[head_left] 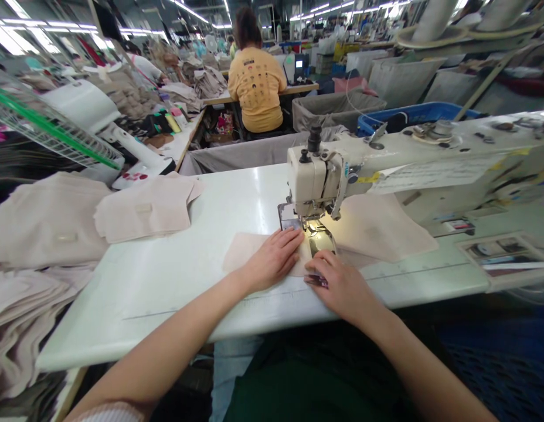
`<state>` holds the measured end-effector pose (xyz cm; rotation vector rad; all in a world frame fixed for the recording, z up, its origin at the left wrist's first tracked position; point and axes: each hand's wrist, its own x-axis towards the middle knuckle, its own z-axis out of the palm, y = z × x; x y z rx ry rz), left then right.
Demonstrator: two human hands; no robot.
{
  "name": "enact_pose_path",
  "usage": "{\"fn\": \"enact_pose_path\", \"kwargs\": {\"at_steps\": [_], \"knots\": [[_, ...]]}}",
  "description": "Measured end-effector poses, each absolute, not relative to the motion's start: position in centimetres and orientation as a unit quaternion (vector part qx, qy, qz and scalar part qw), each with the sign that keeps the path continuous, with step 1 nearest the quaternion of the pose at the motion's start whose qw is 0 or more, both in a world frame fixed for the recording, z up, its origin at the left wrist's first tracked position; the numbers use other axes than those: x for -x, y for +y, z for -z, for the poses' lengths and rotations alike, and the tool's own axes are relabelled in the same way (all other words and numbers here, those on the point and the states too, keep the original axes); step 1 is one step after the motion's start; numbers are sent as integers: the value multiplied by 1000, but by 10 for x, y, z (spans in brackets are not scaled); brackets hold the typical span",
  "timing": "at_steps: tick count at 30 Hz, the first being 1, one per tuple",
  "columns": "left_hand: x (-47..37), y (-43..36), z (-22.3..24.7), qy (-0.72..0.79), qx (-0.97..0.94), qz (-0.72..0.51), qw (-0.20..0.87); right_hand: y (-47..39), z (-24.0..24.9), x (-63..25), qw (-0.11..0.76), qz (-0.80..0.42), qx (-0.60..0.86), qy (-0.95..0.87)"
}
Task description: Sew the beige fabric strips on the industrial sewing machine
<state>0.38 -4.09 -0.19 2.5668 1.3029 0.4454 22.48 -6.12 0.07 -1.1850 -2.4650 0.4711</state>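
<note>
My left hand [274,258] lies flat on a pale pink fabric piece [241,249], its fingertips close to the presser foot of the sewing machine [313,187]. My right hand [342,284] is closed just right of it, by the lit needle plate [321,239]. Small metal thread snips [315,280] show under its curled fingers, partly hidden by the hand. Thumb and forefinger are near the fabric edge; whether they pinch it I cannot tell. Another pale fabric piece [377,228] lies under the machine arm.
Folded fabric pieces [144,208] rest on the white tabletop [166,281] at left, beside a larger fabric stack [43,228]. A white lamp-like device [105,117] stands behind them. Beyond the table are a grey cloth bin [245,153], a blue basket [421,111] and a seated person [257,88].
</note>
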Motion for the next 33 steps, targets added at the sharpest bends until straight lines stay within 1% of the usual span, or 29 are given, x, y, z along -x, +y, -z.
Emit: {"fn": "enact_pose_path", "kwargs": {"at_steps": [9, 14, 20, 22, 24, 27, 33], "knots": [[-6, -42, 6, 458, -872, -140, 100, -63, 6, -243, 157, -82, 328, -928], [-5, -41, 7, 455, -873, -142, 106, -65, 4, -246, 156, -71, 296, -940], [6, -34, 8, 421, -870, -220, 133, -65, 4, -248, 153, -72, 292, -941], [7, -35, 6, 392, -885, -220, 121, -65, 5, -248, 159, -72, 296, -939], [3, -40, 3, 377, -900, -193, 102, -66, 6, -248, 163, -72, 304, -936], [-10, -49, -1, 405, -898, -162, 65, -68, 8, -247, 165, -77, 321, -929], [-23, -48, 0, 439, -886, -150, 9, -68, 16, -237, 187, -87, 366, -908]]}}
